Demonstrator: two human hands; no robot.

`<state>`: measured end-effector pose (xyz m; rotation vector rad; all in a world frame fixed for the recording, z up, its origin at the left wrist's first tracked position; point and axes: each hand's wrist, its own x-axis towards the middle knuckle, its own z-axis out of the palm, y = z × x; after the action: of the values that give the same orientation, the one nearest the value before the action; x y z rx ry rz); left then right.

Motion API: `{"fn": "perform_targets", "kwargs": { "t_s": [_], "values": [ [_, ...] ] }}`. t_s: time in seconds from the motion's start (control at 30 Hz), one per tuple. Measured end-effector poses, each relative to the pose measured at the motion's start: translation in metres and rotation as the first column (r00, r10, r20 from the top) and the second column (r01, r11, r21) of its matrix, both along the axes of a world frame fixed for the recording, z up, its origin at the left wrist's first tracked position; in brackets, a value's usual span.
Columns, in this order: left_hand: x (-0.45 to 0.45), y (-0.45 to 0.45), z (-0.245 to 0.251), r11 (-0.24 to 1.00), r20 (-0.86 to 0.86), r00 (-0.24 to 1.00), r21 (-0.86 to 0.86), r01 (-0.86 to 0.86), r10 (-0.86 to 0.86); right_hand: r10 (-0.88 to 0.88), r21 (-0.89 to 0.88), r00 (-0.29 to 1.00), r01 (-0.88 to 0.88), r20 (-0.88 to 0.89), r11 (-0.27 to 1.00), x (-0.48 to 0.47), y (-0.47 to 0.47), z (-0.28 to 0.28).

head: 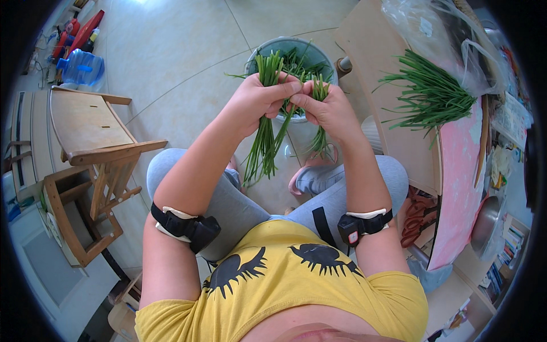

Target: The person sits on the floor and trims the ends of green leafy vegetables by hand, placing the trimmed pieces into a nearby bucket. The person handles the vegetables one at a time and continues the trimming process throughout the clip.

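Observation:
My left hand (267, 96) is closed around a bundle of long green leaves (264, 147), which look like garlic chives. Their ends stick up above the fist and hang down below it. A smaller bunch of the same leaves (320, 89) is held in my right hand (327, 106). The fingertips of both hands meet around a few strands between the bunches. Beneath the hands stands a round bucket (252, 60) with loose green leaves (295, 62) inside; my hands hide part of it.
On the wooden table (399, 147) at the right lies a larger pile of green leaves (431, 92), beside a clear plastic bag (427, 25). A wooden folding chair (92, 124) stands at the left. Behind it is a blue water jug (83, 68). A metal bowl (487, 226) sits far right.

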<state>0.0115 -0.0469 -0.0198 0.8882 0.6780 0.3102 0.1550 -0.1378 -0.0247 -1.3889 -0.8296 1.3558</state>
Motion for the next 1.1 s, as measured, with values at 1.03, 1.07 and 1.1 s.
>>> {"fn": "perform_targets", "kwargs": {
  "t_s": [1.03,1.07,1.1],
  "values": [
    [-0.006,0.018,0.002,0.947,0.212,0.923,-0.047,-0.318,0.321,0.072,-0.134,0.951,-0.118,-0.302,0.984,-0.006,-0.003,0.0],
    [-0.006,0.018,0.002,0.945,0.218,0.92,-0.052,-0.322,0.325,0.066,-0.137,0.948,-0.114,-0.312,0.984,-0.006,-0.003,0.0],
    [-0.006,0.018,0.001,0.944,0.224,0.917,-0.054,-0.326,0.33,0.059,-0.14,0.945,-0.109,-0.322,0.984,-0.006,-0.003,0.0]
  ]
}}
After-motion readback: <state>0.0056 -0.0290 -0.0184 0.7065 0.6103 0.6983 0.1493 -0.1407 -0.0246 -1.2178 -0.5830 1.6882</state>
